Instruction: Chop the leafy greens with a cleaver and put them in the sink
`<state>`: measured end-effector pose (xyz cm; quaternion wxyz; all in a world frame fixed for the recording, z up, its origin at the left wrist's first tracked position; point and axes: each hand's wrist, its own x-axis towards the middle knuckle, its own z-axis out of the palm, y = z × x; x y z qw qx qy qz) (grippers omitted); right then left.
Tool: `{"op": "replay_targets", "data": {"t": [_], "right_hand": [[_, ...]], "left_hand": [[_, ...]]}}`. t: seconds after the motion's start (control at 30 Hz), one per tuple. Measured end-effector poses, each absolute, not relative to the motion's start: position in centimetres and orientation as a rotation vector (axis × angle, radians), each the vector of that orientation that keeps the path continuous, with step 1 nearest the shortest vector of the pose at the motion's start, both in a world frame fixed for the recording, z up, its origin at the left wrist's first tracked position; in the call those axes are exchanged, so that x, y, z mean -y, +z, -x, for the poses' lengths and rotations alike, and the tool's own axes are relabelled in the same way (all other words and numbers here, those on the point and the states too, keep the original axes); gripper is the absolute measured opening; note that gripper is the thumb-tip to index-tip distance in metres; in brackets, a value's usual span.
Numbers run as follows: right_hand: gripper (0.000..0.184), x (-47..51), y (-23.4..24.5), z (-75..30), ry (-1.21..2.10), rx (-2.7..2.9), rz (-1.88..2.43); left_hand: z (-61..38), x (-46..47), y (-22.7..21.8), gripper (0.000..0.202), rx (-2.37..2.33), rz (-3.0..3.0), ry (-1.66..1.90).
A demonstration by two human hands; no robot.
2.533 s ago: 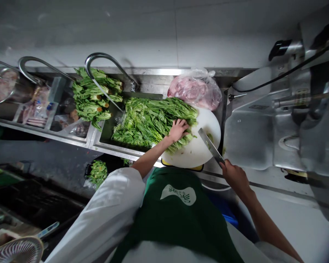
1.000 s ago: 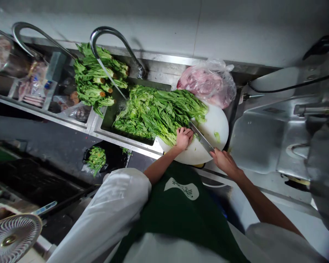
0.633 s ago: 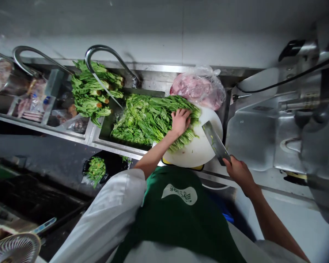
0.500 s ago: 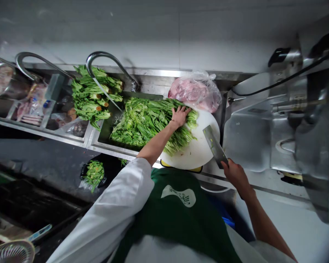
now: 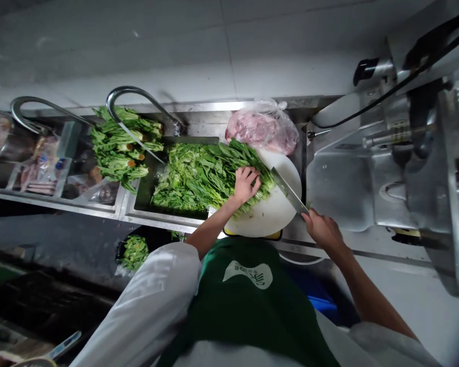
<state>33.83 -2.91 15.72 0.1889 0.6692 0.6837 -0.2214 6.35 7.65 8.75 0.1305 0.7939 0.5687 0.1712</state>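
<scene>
My right hand (image 5: 322,227) is wrapped round the handle of a cleaver (image 5: 288,191). Its blade slants up and left over the round white cutting board (image 5: 265,221), beside the cut end of a bunch of leafy greens (image 5: 248,158). On top of that bunch presses my left hand (image 5: 247,184), fingers bent and gripping the stems; what lies under the palm is hidden. The bunch reaches from the board leftward over the sink, where chopped greens (image 5: 176,186) fill the basin (image 5: 142,201).
A bag of raw meat (image 5: 262,127) sits behind the board. Whole greens (image 5: 126,148) are stacked left of the tap (image 5: 137,92), whose water runs into the basin. At right stands a metal slicing machine (image 5: 342,188). Below the counter, a black bag (image 5: 135,252) holds green scraps.
My left hand has drawn nearer to me across the greens, its spread fingers now bent. The cleaver has moved left to the stem ends and its blade has turned more edge-on.
</scene>
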Motion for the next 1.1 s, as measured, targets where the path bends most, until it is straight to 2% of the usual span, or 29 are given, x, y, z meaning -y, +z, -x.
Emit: {"op": "replay_targets", "data": {"t": [0.17,0.5,0.7,0.83,0.93,1.1], "right_hand": [[0.037,-0.6,16.3,-32.5,-0.618,-2.071,-1.765],[0.033,-3.9,13.6,-32.3,-0.828,-2.138,-1.717],[0.032,-6.5,11.1,-27.8,-0.859,-2.124,-1.787],[0.033,-6.3,10.5,-29.7,-0.956,-2.114,-1.816],[0.036,-5.3,10.5,-32.2,-0.939,-2.047,-1.901],[0.040,-3.4,11.0,-33.4,-0.858,-1.983,-1.973]], "left_hand": [[-8.5,-8.0,6.8,0.036,-1.629,-2.307,0.488],[-7.9,-8.1,5.1,0.036,-1.528,-2.312,0.476],[-6.5,-7.9,6.6,0.034,-1.434,-2.344,0.403],[-4.8,-7.9,8.9,0.049,-1.319,-2.443,0.128],[-5.3,-8.8,9.7,0.046,-1.364,-2.518,-0.026],[-7.5,-10.6,8.8,0.044,-1.270,-2.656,0.053]]}}
